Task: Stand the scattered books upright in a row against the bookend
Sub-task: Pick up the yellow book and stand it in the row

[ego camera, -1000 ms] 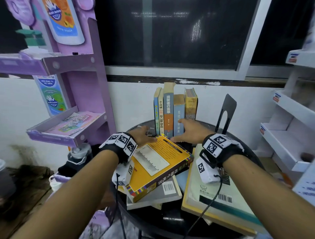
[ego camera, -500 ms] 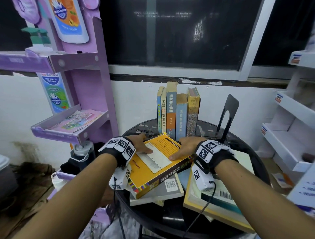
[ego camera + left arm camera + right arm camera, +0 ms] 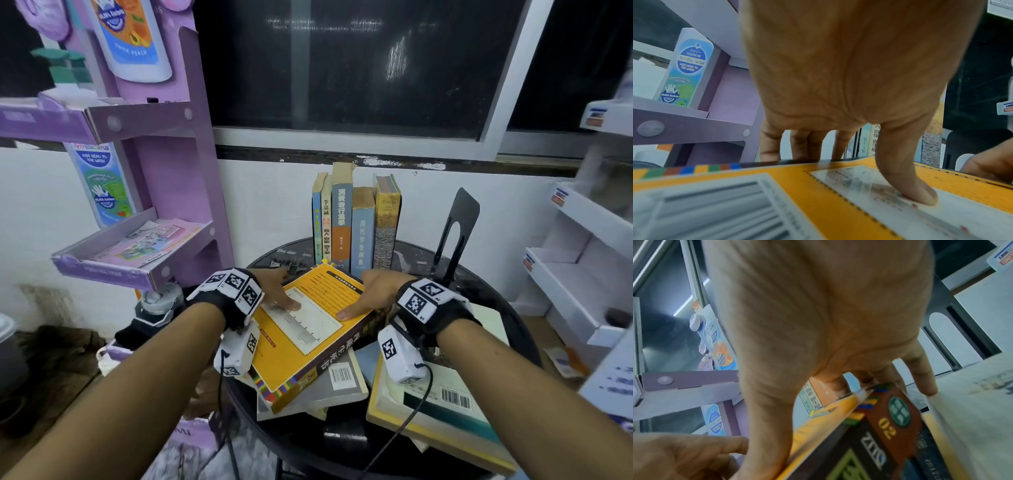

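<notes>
A thick orange-yellow book [image 3: 310, 329] with a glossy cover, a white label panel and a dark spine is gripped from both sides on top of a loose pile on the round black table [image 3: 507, 308]. The left hand [image 3: 274, 287] is clamped on its left edge, the thumb pressed flat on the white panel and the fingers curled over the far edge, as is seen in the left wrist view [image 3: 849, 97]. The right hand [image 3: 373, 291] is clamped on the right edge at the spine, thumb on the cover and fingers wrapped round the upper corner [image 3: 818, 321]. Beneath it a grey book [image 3: 342, 380] with a barcode is lain flat, and just beside that a large cream book [image 3: 442, 404] with a teal band is seen overhanging the near rim of the table. Five books [image 3: 356, 222] are stood upright in a tight row at the back, near the white wall. A black sheet-metal bookend [image 3: 457, 226] with an arched cut-out is stood apart to their right, with an open gap between. A purple cardboard display shelf [image 3: 144, 246] is stood left of the table.
</notes>
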Demonstrator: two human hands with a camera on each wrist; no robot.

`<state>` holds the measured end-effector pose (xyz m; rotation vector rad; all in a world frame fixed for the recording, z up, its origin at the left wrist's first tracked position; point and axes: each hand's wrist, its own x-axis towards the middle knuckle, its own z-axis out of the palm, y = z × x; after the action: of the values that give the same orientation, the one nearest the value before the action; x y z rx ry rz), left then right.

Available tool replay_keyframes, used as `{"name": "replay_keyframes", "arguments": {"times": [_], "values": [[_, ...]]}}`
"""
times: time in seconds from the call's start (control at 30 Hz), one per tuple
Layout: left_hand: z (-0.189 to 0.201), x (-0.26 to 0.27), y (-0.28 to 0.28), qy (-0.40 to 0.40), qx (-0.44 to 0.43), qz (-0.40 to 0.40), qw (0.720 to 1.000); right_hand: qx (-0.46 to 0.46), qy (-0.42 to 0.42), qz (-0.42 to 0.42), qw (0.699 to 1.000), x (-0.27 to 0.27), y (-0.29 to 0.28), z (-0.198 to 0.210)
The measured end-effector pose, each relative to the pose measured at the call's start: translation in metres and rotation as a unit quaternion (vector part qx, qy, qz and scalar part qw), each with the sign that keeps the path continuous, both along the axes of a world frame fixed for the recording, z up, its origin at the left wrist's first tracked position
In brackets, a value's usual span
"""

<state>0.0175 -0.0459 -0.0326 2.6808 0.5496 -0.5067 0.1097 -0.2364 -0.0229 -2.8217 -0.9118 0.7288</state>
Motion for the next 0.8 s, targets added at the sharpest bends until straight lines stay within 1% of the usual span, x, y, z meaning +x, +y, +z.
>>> {"name": "replay_keyframes", "arguments": {"times": [0.07,0.2,0.3,0.37,0.47,0.57,0.67,0.8], "values": [[0.003,-0.003,0.003,-0.013,-0.031,0.004,0.999,0.030,0.014,-0.006,0.999,0.000,-0.001,0.005],[0.011,-0.009,0.011,-0.036,-0.118,0.005,0.992,0.142,0.044,-0.052,0.987,-0.006,-0.003,0.021],[0.018,-0.016,0.014,-0.067,-0.184,0.018,0.981,0.192,0.023,-0.056,0.980,-0.011,-0.002,0.037],[0.023,-0.019,0.016,-0.085,-0.206,0.017,0.975,0.214,0.007,-0.055,0.975,-0.013,-0.002,0.049],[0.029,-0.020,0.018,-0.130,-0.193,0.035,0.972,0.247,-0.044,-0.054,0.966,-0.015,-0.001,0.067],[0.036,-0.019,0.016,-0.194,-0.185,0.047,0.962,0.281,-0.089,-0.050,0.954,-0.017,-0.002,0.083],[0.043,-0.015,0.012,-0.242,-0.196,0.043,0.949,0.286,-0.153,-0.032,0.945,-0.021,-0.005,0.097],[0.043,-0.011,0.008,-0.280,-0.218,0.042,0.934,0.283,-0.227,-0.015,0.932,-0.027,-0.007,0.106]]}}
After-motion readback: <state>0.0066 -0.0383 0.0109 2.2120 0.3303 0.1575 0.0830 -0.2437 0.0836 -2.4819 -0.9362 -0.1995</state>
